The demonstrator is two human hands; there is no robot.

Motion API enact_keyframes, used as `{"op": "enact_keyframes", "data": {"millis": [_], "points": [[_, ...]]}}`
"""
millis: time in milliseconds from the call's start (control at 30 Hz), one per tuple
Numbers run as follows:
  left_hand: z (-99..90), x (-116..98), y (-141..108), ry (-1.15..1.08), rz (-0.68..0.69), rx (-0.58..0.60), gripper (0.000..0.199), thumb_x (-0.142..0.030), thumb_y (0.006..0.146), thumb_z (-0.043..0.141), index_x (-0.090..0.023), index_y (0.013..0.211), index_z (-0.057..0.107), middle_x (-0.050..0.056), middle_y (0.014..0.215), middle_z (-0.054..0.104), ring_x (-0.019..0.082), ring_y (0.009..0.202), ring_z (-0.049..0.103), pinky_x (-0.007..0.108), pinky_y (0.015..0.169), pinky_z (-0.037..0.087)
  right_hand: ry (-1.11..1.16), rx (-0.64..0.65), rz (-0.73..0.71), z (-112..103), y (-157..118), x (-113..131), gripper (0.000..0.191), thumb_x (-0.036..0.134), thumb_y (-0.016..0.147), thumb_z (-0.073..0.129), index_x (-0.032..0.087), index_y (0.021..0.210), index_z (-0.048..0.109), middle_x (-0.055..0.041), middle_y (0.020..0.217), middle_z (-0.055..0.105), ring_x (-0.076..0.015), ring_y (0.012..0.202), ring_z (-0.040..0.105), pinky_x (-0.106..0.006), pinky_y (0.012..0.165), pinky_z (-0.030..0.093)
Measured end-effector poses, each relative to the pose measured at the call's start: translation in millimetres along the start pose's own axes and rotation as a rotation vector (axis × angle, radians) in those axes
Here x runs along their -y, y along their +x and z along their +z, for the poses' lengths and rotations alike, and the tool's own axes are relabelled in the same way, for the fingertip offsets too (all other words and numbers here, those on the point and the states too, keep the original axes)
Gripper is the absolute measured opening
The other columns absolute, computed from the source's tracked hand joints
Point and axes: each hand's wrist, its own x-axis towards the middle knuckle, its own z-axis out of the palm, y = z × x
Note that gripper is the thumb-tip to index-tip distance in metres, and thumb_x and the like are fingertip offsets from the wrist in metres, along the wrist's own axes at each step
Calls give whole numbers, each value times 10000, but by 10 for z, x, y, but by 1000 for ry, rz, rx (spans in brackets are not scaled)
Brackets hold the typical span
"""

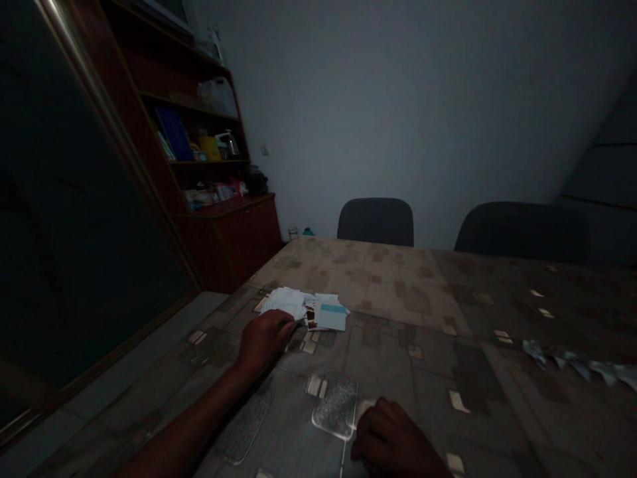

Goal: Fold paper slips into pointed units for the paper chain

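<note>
My left hand [265,338] reaches to the near edge of a loose pile of white papers [284,303]. Its fingers are pressed together beside a thin dark edge; what they hold, if anything, is too dim to make out. Touching that pile on the right is a small stack of cards [331,318], the top one white with a light blue band. Nearer to me, my right hand [388,435] rests on the patterned tablecloth [393,372] with its fingers curled in. The inside of that hand is hidden.
On the table's right lies a row of crumpled pale scraps [580,364]. Two dark chairs [375,221] stand along the far side. A reddish wooden cabinet [239,232] with filled shelves is at the back left, and a glass jar [293,233] shows past the far-left corner.
</note>
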Motion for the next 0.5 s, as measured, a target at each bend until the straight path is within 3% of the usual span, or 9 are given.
{"op": "enact_keyframes", "data": {"millis": [133, 267, 367, 500], "points": [[-14, -3, -2, 46, 19, 19, 195, -322, 860, 562, -212, 824, 719, 48, 857, 737, 218, 824, 671, 288, 712, 492, 22, 5, 15, -27, -22, 3, 143, 164, 914, 574, 221, 785, 599, 16, 729, 618, -136, 649, 493, -252, 582, 315], [13, -128, 25, 64, 148, 53, 265, -330, 874, 582, -205, 1089, 676, 111, 1143, 681, 273, 1083, 596, 396, 936, 447, 24, 44, 45, -58, -12, 23, 129, 169, 903, 585, 225, 788, 604, 16, 744, 621, -137, 664, 497, -253, 593, 318], [115, -294, 119, 55, 283, 152, 258, -247, 859, 615, -216, 1112, 658, 98, 1217, 654, 258, 1153, 565, 411, 1024, 387, 20, 35, 41, -73, 15, 41, 122, 168, 898, 591, 227, 792, 604, 13, 746, 623, -142, 667, 493, -252, 594, 317], [274, -472, 295, 81, 341, 255, 328, -196, 829, 655, -206, 1153, 608, 125, 1297, 600, 290, 1212, 525, 487, 1074, 301, 10, -29, 26, -62, 51, 50, 169, 175, 927, 555, 223, 769, 593, 12, 717, 615, -143, 644, 481, -251, 584, 305]]}}
